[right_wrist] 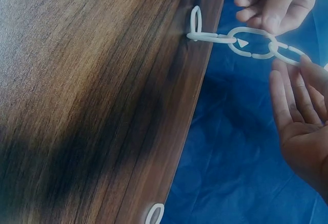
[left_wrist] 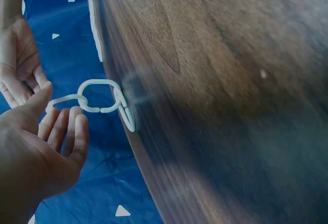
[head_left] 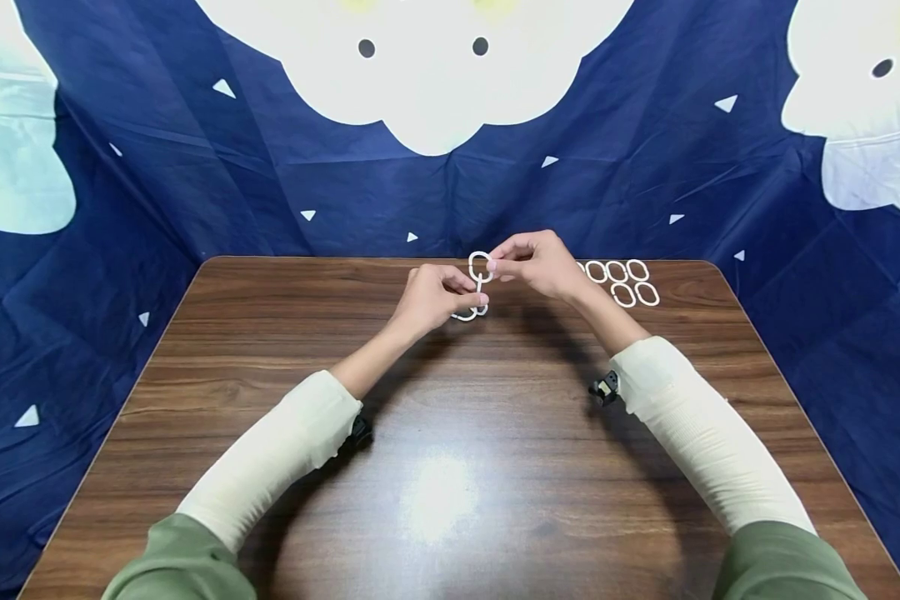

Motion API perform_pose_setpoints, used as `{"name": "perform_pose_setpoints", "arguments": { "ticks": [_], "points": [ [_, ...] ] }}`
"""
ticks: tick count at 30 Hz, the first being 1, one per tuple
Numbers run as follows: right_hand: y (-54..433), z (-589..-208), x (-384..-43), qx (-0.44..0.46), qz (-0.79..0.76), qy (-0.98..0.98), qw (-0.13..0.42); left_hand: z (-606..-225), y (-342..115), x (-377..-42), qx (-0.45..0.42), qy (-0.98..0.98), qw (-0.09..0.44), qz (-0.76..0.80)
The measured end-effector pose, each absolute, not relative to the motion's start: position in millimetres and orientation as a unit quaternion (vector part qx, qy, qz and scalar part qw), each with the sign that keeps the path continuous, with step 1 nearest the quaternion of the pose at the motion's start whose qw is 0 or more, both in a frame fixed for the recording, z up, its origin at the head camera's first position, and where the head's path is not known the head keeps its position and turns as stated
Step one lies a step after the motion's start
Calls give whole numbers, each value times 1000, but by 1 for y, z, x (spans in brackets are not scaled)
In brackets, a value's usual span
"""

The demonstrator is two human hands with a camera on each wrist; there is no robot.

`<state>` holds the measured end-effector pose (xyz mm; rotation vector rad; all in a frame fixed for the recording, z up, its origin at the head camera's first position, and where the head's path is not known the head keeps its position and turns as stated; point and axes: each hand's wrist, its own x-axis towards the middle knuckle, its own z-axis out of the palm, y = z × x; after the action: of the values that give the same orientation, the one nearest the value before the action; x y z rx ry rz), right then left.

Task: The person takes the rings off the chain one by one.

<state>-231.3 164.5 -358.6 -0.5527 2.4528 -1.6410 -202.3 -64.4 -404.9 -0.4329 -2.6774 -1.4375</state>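
Note:
White oval plastic links form a short chain between the two hands near the table's far edge. My right hand (head_left: 536, 262) pinches the end link (head_left: 482, 257) between thumb and fingers. Beside it on the left, my left hand (head_left: 437, 293) holds the neighbouring link (head_left: 481, 287) with its thumb at the side. Farther along, another link (head_left: 463, 317) hangs below the left fingers. The right wrist view shows the joined links (right_wrist: 252, 56) threaded through one another, and the last one (right_wrist: 196, 16) stands up near the table's edge. Fingers hide parts of the held links.
Several loose white links (head_left: 647, 293) lie at the far right of the brown wooden table (head_left: 270, 358). Behind the table hangs a dark blue cloth (head_left: 607, 192) with white clouds and triangles. A bright glare shows on the tabletop between the forearms.

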Motion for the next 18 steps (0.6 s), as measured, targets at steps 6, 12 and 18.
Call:
{"name": "perform_pose_setpoints", "arguments": {
  "ticks": [6, 12, 18],
  "points": [
    [163, -360, -231, -181, -555, 808, 75, -407, -62, -204, -151, -873, 39, -462],
    [162, -362, -232, -170, -566, 802, 83, -405, -63, -205, -148, -873, 34, -463],
    [163, -362, -231, -165, -578, 796, 77, -405, -65, -205, -143, -874, 40, -462]
  ]
}}
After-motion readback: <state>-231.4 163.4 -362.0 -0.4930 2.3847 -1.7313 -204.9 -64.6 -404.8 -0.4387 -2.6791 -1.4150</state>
